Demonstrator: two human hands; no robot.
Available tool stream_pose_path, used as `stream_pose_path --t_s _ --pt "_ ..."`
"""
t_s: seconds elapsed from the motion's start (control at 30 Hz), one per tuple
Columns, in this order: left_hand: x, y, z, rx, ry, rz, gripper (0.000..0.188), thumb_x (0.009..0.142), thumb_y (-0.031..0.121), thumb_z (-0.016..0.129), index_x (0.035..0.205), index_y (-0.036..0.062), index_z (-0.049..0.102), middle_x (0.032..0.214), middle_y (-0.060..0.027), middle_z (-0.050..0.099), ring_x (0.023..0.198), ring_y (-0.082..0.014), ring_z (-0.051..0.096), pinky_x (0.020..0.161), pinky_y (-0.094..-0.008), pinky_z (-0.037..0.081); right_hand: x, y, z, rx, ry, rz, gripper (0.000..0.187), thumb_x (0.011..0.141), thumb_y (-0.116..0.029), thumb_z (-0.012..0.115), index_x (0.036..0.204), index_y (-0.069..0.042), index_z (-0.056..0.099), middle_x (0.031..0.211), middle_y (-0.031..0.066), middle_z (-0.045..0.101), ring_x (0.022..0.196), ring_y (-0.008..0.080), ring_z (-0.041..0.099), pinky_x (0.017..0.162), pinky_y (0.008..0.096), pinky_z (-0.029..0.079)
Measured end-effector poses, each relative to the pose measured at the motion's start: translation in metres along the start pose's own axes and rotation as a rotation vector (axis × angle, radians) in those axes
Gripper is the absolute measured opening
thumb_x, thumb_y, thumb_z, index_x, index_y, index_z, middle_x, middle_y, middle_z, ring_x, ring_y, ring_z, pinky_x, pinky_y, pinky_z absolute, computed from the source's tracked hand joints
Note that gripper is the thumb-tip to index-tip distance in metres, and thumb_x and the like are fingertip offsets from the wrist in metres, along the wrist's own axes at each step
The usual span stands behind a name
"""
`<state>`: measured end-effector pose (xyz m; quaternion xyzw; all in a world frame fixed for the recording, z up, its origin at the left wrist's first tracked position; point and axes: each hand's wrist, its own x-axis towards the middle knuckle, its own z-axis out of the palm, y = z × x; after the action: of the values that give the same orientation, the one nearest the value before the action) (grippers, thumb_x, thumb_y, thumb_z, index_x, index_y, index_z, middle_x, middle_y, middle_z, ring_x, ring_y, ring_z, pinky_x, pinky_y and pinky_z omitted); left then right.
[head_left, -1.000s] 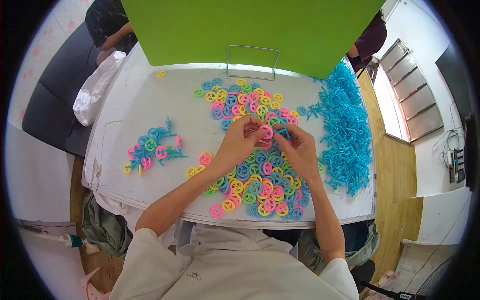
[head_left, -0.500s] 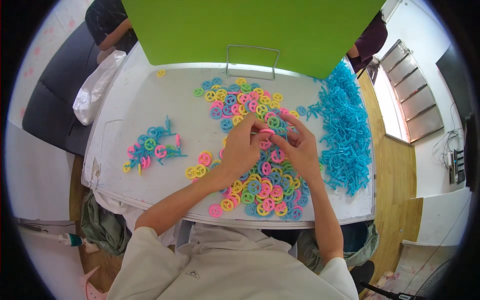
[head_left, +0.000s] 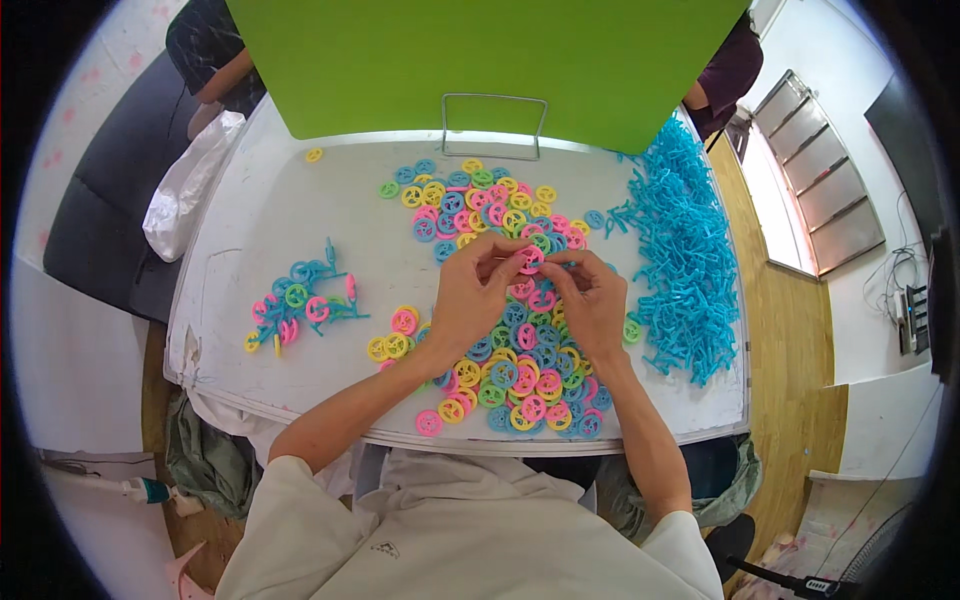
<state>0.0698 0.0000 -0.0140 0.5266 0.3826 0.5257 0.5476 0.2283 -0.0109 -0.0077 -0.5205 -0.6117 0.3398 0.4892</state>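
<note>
A small pink plastic wheel is held up over the middle of the white table, its spoked face turned toward me. My left hand pinches it from the left with thumb and bent fingers. From the right, my right hand has its thumb and fingertips closed at the wheel's rim. Whether a blue piece is also between the fingers is hidden. Beneath and around both hands lie loose wheels in pink, yellow, green and blue.
Blue branched plastic pieces are heaped along the table's right side. On the left lies a small group of blue pieces joined with wheels. A green panel with a wire stand closes off the back. Other people sit beyond both far corners.
The pink wheel has turned from nearly edge-on to face me. Both hands stay close together around it, with their fingers slightly shifted. The whole view has moved a little.
</note>
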Motion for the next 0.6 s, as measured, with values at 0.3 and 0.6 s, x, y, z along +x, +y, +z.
stream_pose_path --t_s 0.3,0.6 --pt "0.001 0.006 -0.005 -0.033 -0.012 -0.101 0.017 0.093 0.004 0.055 0.107 -0.005 0.058 0.101 -0.0132 0.065 0.092 -0.017 0.065 0.08 -0.0297 0.058 0.006 0.002 -0.01 -0.146 -0.11 -0.153 0.009 0.083 -0.004 0.068 0.091 -0.001 0.067 0.075 0.0058 0.07 0.065 0.0093 0.063 0.058 0.0226 0.048" --pt "0.003 0.001 -0.006 -0.002 -0.019 -0.117 0.013 0.094 0.003 0.052 0.102 -0.0036 0.06 0.1 -0.0133 0.066 0.089 -0.0168 0.066 0.072 -0.0287 0.06 0.002 0.0 -0.002 -0.215 -0.057 -0.172 0.011 0.082 -0.006 0.07 0.092 -0.001 0.067 0.075 0.007 0.071 0.065 0.0114 0.067 0.055 0.023 0.048"
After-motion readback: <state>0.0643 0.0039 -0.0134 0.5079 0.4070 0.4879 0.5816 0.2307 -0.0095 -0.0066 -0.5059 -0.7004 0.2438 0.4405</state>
